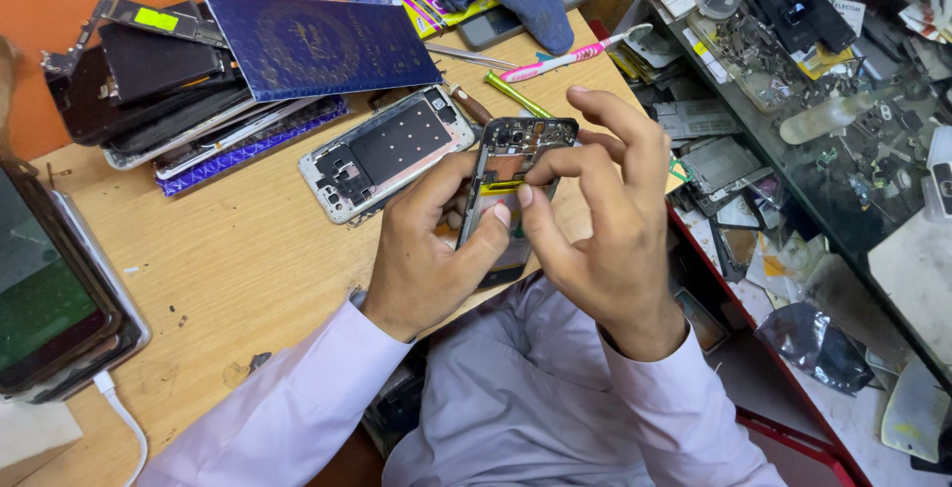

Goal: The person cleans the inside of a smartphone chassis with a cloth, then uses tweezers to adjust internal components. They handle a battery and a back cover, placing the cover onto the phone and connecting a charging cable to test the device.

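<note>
- Dark and gutted, an opened phone [511,184] stands tilted in both hands above the near edge of the desk [238,259], its back cover off, camera openings at the top and a yellow strip across the exposed innards.
- Left hand [426,259] cups the phone from below and from the left, the thumb pressed on its face; a pale lilac shirt sleeve covers the wrist.
- Right hand [605,219] curls over the phone's right edge, thumb and forefinger pinched together on the yellow strip, tips almost meeting the left thumb.
- Just beyond the hands lies a second phone frame [387,153], a silvery metal rectangle with a dark perforated plate in its middle, flat on the pale, grainy wood.
- Farther back, a flat navy box [317,43] with a faint gold emblem rests on a heap of dark glossy screens and phone bodies [159,100].
- A pink-and-white toothbrush [570,54] and a slim green tool [516,93] lie near the far edge.
- To the right, a glass-topped counter [843,180] holds scattered small parts.
</note>
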